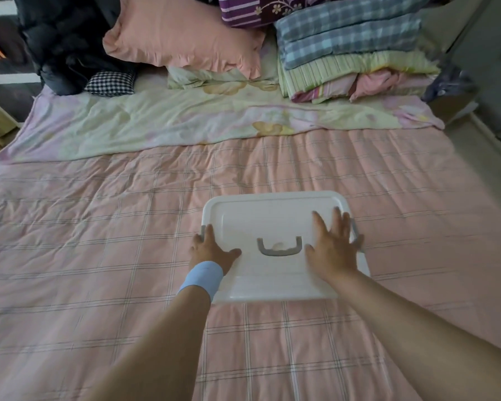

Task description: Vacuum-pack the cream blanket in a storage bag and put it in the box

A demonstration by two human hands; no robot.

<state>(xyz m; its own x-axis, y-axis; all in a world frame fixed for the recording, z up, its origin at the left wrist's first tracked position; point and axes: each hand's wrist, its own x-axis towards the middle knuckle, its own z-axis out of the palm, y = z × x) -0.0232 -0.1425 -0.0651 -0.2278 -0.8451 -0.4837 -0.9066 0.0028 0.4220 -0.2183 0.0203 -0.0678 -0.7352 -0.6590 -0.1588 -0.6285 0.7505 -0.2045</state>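
A white plastic box (pixel 269 218) with its lid on sits on the pink plaid bed cover, just right of centre. A grey handle (pixel 278 246) lies flat in the middle of the lid, and grey latches show at both sides. My left hand (pixel 211 250), with a light blue wristband, rests on the lid's left edge by the left latch. My right hand (pixel 334 244) presses flat on the right part of the lid, fingers straight and spread. The cream blanket and the storage bag are not visible; the box hides its contents.
A pale floral quilt (pixel 185 123) lies spread across the far half of the bed. Behind it are a pink pillow (pixel 180 36), a stack of folded plaid and striped bedding (pixel 356 56) and dark clothing (pixel 67 44) at far left. Floor shows at right.
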